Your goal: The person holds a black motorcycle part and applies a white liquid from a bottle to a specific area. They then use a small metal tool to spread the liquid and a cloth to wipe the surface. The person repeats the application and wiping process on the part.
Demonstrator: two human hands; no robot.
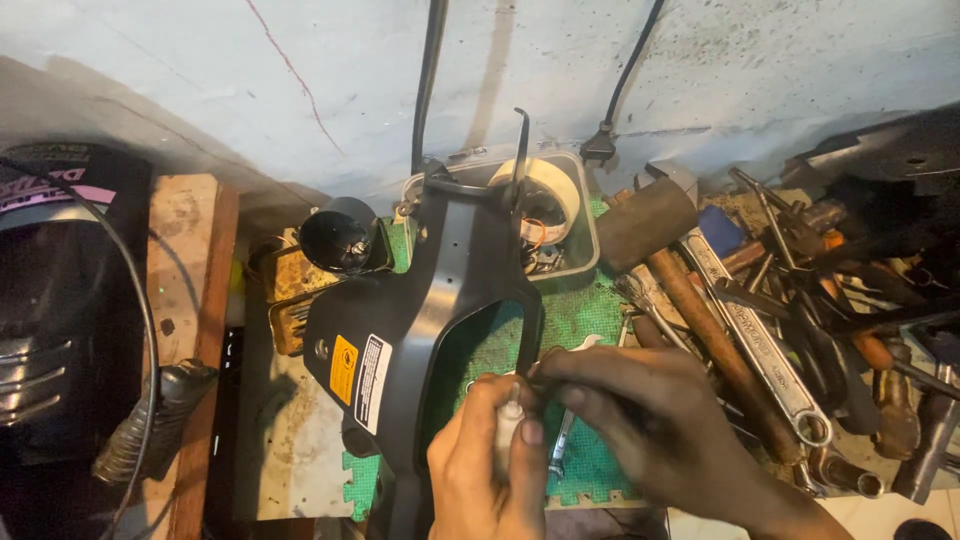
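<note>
A black curved plastic cover [420, 300] with a yellow and a white sticker lies on a green foam mat [575, 310]. My left hand [485, 470] is closed around a small whitish cylindrical object [510, 425] near the cover's lower edge. My right hand [640, 420] comes in from the right, and its fingertips pinch the top of that same object beside the cover's rim. A small wrench [562, 445] lies on the mat under my hands.
A clear plastic tub [585, 255] with a roll of tape [545, 180] stands behind the cover. A mallet [690, 300], wrenches [770, 360] and several other tools are piled at the right. A wooden block [190, 300] and a dark case stand left. Cables hang down the wall.
</note>
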